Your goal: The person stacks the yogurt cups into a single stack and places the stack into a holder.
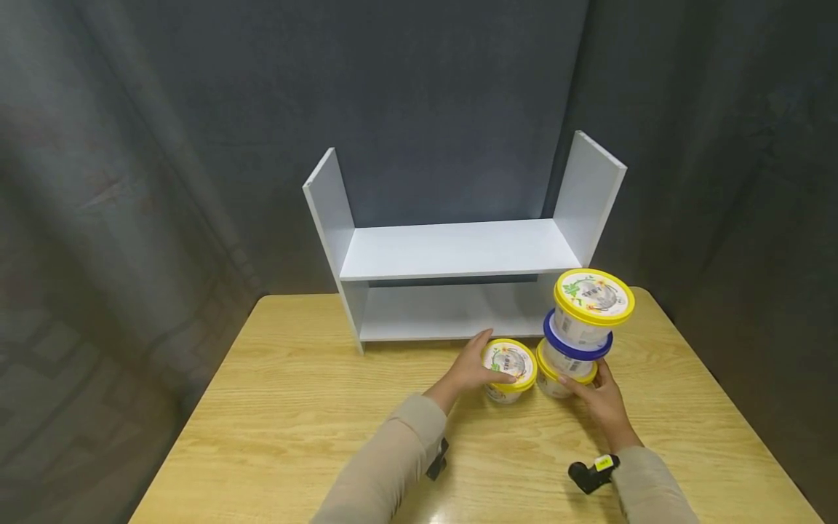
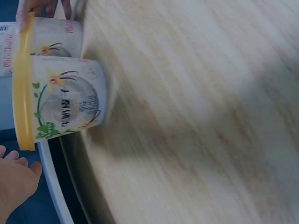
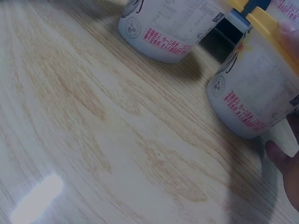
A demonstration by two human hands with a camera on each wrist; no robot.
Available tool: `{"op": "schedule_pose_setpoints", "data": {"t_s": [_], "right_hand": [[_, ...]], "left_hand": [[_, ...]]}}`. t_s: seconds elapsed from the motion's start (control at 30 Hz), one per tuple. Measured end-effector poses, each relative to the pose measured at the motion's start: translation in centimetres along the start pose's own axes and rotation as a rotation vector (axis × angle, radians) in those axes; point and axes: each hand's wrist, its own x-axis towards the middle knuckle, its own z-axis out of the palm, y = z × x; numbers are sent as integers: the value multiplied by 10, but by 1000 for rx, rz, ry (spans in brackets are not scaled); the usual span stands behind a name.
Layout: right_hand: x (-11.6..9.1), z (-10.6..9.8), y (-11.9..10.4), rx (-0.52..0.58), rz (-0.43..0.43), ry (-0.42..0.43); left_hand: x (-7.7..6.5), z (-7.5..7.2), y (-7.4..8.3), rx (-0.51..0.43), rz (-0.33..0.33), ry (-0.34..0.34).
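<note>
A white ice-cream tub with a yellow lid (image 1: 511,364) stands upright on the table. My left hand (image 1: 470,370) is beside it, thumb and fingers spread around its left side; the left wrist view shows a gap between hand and tub (image 2: 67,100). Just to the right is a stack of three tubs: a yellow-lidded bottom tub (image 1: 552,382), a blue-lidded middle tub (image 1: 577,349) and a yellow-lidded top tub (image 1: 592,298). My right hand (image 1: 605,404) grips the bottom tub near its lid, thumb in front; its other fingers are partly hidden behind.
A white two-level shelf (image 1: 458,251) with tall side panels stands at the table's back, close behind the tubs. Dark curtains (image 1: 445,109) surround the wooden table (image 1: 294,437). A black wrist device (image 1: 592,474) sits at the right sleeve.
</note>
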Motion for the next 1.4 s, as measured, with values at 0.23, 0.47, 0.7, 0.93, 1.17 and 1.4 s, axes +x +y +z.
{"op": "schedule_pose_setpoints", "data": {"t_s": [0.23,0.47,0.7,0.93,1.17,1.4], "right_hand": [[2,1,-1,11,14,-2],[2,5,1,33,-20,18],[4,6,-1,85,-52,18],[2,6,-1,77,-66,24],[0,2,-1,43,-78,28],[3,3,8,43,-91,32]], "left_hand": [[0,7,-10,-3,23,3],[-2,10,-16,-49,31,-3],[-2,11,-16,-86,44,7],[-5,14,-17,-79,43,18],[-3,20,-19,-88,50,39],[-4,24,-21,-95,37,49]]}}
